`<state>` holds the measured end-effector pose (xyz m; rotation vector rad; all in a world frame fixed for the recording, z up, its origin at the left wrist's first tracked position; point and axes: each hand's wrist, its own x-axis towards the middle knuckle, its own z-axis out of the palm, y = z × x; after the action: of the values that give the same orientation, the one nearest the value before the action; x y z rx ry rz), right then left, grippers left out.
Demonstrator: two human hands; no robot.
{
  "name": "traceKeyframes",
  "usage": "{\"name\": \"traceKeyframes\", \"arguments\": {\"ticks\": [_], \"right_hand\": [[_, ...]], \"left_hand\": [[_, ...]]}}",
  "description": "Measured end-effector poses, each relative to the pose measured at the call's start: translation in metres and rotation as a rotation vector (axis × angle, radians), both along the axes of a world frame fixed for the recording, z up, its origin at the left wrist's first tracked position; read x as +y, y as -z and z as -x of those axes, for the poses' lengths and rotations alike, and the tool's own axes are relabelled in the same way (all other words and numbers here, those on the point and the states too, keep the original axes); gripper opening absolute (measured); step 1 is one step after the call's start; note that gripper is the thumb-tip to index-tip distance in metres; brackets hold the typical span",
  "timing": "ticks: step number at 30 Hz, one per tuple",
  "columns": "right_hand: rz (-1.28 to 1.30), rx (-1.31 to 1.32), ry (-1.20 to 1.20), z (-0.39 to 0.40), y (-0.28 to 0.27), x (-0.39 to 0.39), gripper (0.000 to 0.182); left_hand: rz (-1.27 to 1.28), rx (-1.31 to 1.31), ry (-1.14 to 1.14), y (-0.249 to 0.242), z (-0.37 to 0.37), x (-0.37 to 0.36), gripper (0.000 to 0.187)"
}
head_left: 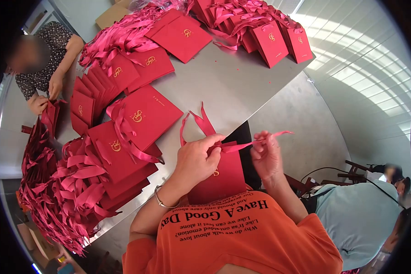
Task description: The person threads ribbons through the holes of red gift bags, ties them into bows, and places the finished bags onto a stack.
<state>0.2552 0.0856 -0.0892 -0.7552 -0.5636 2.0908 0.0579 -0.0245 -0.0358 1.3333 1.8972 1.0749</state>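
Note:
A red paper bag (228, 176) with a gold mark rests against my orange shirt, at the table's front edge. My left hand (198, 157) lies at the bag's top, its thumb and fingers pinching the pink ribbon there. Stretched from the bag to the right, the pink ribbon (238, 147) runs into the fingers of my right hand (266, 153), which are closed on it. A ribbon end sticks out past these fingers. More ribbon loops (202, 119) rise beyond my left hand.
On the metal table (214, 82) lie red bags (153, 112), heaps of ribboned bags (80, 178) at the left and more bags (271, 43) at the far end. A co-worker (48, 59) handles bags at the left. Another person (356, 219) sits at the right.

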Motion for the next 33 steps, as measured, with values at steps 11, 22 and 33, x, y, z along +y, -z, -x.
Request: {"name": "traceKeyframes", "arguments": {"ticks": [11,22,33], "right_hand": [[-0.546,-0.048,0.145,-0.003,-0.052,0.038,0.032],[-0.832,-0.246,0.083,-0.002,-0.081,0.035,0.025],[-1.797,-0.816,-0.230,0.049,-0.065,0.006,0.026]], "left_hand": [[0.016,0.031,-0.032,0.000,-0.003,0.004,0.019],[0.041,0.074,-0.061,0.004,-0.002,0.005,0.018],[-0.060,-0.106,-0.039,-0.001,0.007,0.001,0.026]]}}
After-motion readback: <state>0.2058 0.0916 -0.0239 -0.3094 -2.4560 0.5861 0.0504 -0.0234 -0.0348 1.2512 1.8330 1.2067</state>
